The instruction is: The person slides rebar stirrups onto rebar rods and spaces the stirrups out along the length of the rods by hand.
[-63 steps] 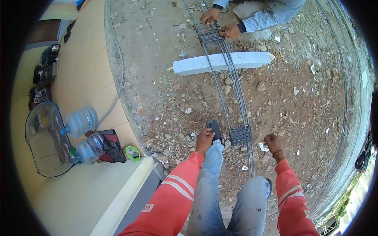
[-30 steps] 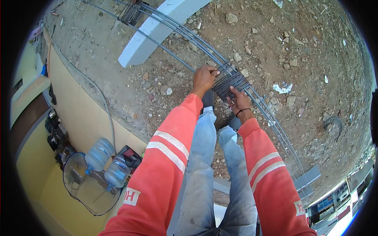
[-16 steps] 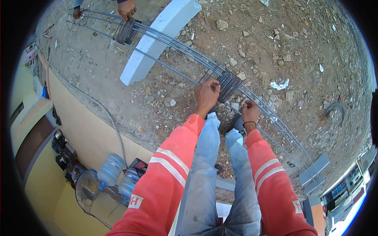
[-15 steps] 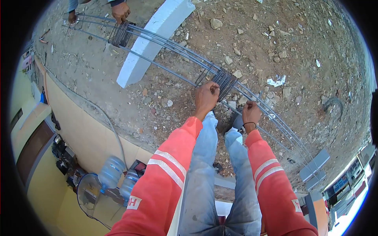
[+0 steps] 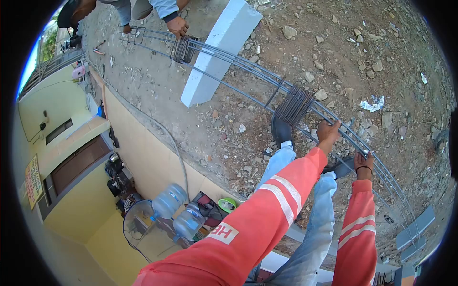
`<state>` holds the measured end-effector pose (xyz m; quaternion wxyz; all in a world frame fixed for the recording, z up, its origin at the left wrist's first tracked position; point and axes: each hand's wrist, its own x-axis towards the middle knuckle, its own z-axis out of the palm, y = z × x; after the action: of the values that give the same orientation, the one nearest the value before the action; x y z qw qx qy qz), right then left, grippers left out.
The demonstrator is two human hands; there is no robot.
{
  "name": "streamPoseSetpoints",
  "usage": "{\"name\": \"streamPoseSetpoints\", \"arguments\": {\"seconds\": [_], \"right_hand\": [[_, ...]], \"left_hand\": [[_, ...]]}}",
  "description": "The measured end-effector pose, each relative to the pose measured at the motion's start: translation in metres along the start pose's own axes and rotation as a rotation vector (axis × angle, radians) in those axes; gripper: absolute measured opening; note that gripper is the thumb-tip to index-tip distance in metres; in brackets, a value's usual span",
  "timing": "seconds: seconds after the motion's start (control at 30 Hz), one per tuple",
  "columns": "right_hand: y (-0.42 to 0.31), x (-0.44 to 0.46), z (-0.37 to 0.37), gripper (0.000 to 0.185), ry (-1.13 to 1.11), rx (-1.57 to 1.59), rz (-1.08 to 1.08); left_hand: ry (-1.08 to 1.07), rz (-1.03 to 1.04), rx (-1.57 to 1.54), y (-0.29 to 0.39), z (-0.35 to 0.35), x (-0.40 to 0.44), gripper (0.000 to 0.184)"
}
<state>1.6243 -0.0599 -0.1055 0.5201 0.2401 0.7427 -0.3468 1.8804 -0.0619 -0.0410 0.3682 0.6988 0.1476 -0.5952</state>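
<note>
Long steel bars [image 5: 243,94] run diagonally from the upper left to the lower right. A dense bundle of dark wire stirrups [image 5: 294,106] wraps around them near my boot, and a second bundle [image 5: 184,49] sits farther up. To the right of the nearer bundle, my left hand [image 5: 328,135] has its fingers closed at the bars. My right hand [image 5: 364,164] is lower along them, fingers curled around a bar. At the far end, another person's hand [image 5: 177,26] touches the second bundle, and their other hand is beside a single stirrup [image 5: 139,35].
A white block [image 5: 220,52] lies under the bars. Grey blocks [image 5: 416,228] are at their lower right end. Rubble and stones cover the ground. Water bottles [image 5: 169,201], a green bowl [image 5: 227,205] and a hose [image 5: 179,152] are at the left, by the building.
My left hand has left the nearer stirrup bundle and moved right along the bars. My right hand has also shifted right, onto the bars. The view has turned, showing more of the other person.
</note>
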Motion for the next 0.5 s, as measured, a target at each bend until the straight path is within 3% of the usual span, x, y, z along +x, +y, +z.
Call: {"name": "streamPoseSetpoints", "arguments": {"seconds": [0.07, 0.23, 0.33, 0.37, 0.4, 0.5], "right_hand": [[0.005, -0.004, -0.007, 0.029, -0.060, -0.046, -0.074], [-0.001, -0.024, -0.002, 0.018, -0.125, -0.244, -0.015], [-0.007, -0.026, -0.003, 0.015, -0.120, -0.251, 0.134], [-0.005, -0.027, -0.005, 0.014, -0.149, -0.201, 0.157], [-0.005, -0.034, -0.007, 0.014, -0.138, -0.198, 0.146], [-0.006, -0.040, -0.011, 0.012, -0.071, -0.110, 0.128]], "left_hand": [[0.123, 0.036, 0.032, -0.006, 0.016, 0.000, 0.038], [0.386, 0.082, 0.094, -0.011, 0.022, -0.006, 0.039], [0.383, 0.118, -0.167, -0.023, 0.023, 0.002, 0.037], [0.514, 0.110, -0.189, -0.020, 0.029, -0.003, 0.028], [0.360, 0.085, -0.064, -0.012, 0.019, -0.011, 0.022], [0.325, 0.130, -0.093, -0.024, 0.010, 0.002, 0.023]]}}
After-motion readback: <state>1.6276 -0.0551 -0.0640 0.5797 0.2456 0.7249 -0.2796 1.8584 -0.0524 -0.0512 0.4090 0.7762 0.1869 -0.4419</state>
